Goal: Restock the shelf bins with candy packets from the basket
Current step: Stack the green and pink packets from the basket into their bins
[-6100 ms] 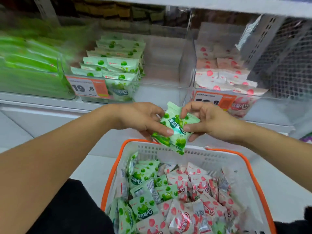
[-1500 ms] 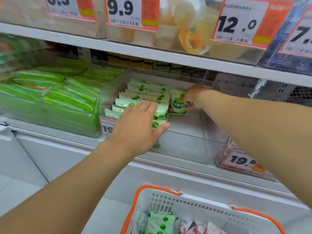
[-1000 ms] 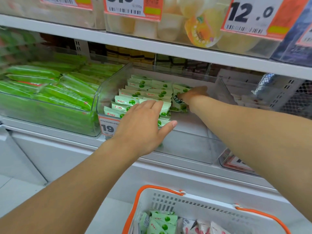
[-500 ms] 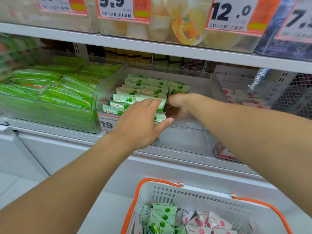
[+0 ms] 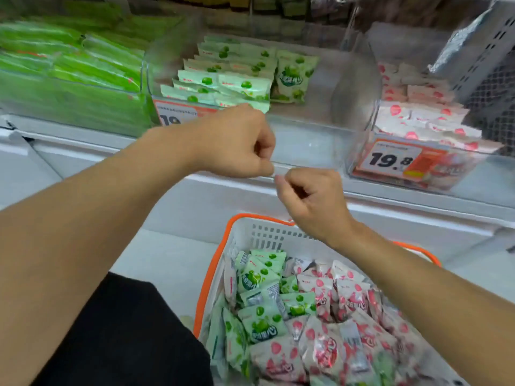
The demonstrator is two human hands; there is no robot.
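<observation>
A white basket (image 5: 245,232) with an orange rim sits below me, filled with green candy packets (image 5: 260,277) and pink candy packets (image 5: 348,296). On the shelf a clear bin (image 5: 354,79) holds rows of green packets (image 5: 225,79), with one green packet (image 5: 292,76) standing upright at their right. A second clear bin (image 5: 362,151) to the right holds pink packets (image 5: 423,118). My left hand (image 5: 237,143) and my right hand (image 5: 309,199) hover between shelf and basket, fingers curled, holding nothing.
A bin of long green packs (image 5: 69,68) stands at the left on the shelf. Orange price tags (image 5: 395,160) reading 19.8 hang on the bin fronts. A perforated white divider (image 5: 485,48) rises at the far right. My dark clothing (image 5: 125,335) shows at the bottom left.
Both hands have pulled back out of the green bin toward the basket. The packet my right hand held now stands in the bin. My view has tilted down.
</observation>
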